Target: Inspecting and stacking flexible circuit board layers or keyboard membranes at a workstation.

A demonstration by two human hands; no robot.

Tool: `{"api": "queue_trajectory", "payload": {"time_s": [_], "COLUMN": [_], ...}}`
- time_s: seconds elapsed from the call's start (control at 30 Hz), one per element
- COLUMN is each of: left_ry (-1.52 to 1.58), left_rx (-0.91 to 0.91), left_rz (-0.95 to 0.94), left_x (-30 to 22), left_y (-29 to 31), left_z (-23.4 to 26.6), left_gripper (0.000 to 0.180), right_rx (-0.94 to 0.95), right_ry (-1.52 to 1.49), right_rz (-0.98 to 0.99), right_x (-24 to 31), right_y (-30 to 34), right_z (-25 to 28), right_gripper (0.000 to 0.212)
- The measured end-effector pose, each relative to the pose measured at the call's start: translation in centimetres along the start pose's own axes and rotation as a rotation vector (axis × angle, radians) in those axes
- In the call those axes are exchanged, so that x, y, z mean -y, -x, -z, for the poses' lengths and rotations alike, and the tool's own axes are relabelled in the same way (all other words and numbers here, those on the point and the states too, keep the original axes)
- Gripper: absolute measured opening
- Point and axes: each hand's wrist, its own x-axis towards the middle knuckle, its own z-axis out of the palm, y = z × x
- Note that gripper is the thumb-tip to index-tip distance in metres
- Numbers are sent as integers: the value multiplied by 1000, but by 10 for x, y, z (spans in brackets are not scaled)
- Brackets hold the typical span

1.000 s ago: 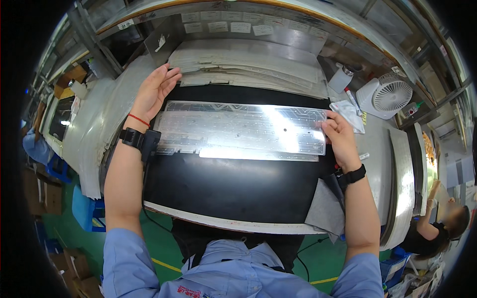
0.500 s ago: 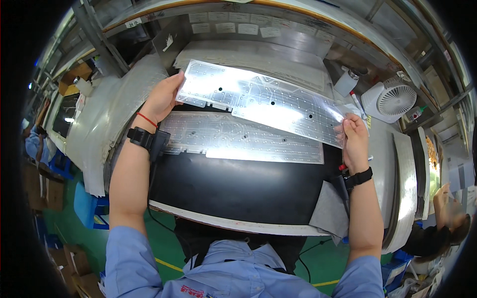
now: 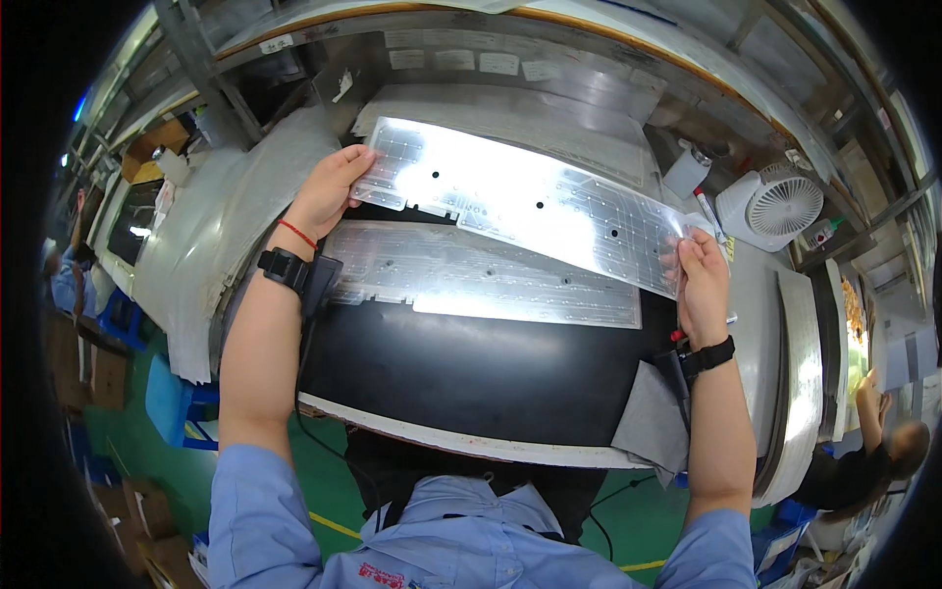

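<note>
Raised over the work surface, a thin clear plastic sheet printed with silvery circuit traces [image 3: 525, 187] is stretched between both my hands. My left hand [image 3: 332, 187] pinches its upper left end, thumb on top. My right hand [image 3: 704, 275] grips the lower right end, thumb over the face. The sheet tilts down to the right and bright glare washes out much of its pattern. Below it, a second printed clear sheet [image 3: 530, 302] lies on the black mat [image 3: 471, 378], partly covered from sight by the raised one.
Stacks of clear sheets lie at the left [image 3: 235, 216] and back [image 3: 491, 108]. At right stand a white fan [image 3: 775, 208], a bottle [image 3: 687, 172], a marker [image 3: 703, 203] and upright sheets [image 3: 797, 383]. A grey cloth [image 3: 652, 417] hangs at the front edge. Another person [image 3: 873, 461] is at far right.
The raised sheet has tilted slightly, so the glare now spreads over more of its left and middle. Both hands keep their grip in nearly the same place.
</note>
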Motion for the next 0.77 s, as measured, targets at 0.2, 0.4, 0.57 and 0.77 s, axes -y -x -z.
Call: {"api": "queue_trajectory", "payload": {"time_s": [0.2, 0.4, 0.57, 0.77], "left_ry": [213, 142, 52, -280], "left_rx": [-217, -297, -197, 45], "left_rz": [-255, -504, -541, -487], "left_x": [-16, -62, -72, -7], "left_y": [3, 53, 184, 323], "left_z": [33, 25, 6, 2], "left_gripper": [25, 18, 18, 14], "right_rx": [177, 231, 18, 236], "right_ry": [92, 283, 627, 768], "right_rz": [-76, -30, 352, 694], "right_x": [0, -13, -5, 54], "right_y": [4, -1, 6, 43], "right_z": [-8, -1, -18, -60], "right_gripper": [38, 40, 31, 13]}}
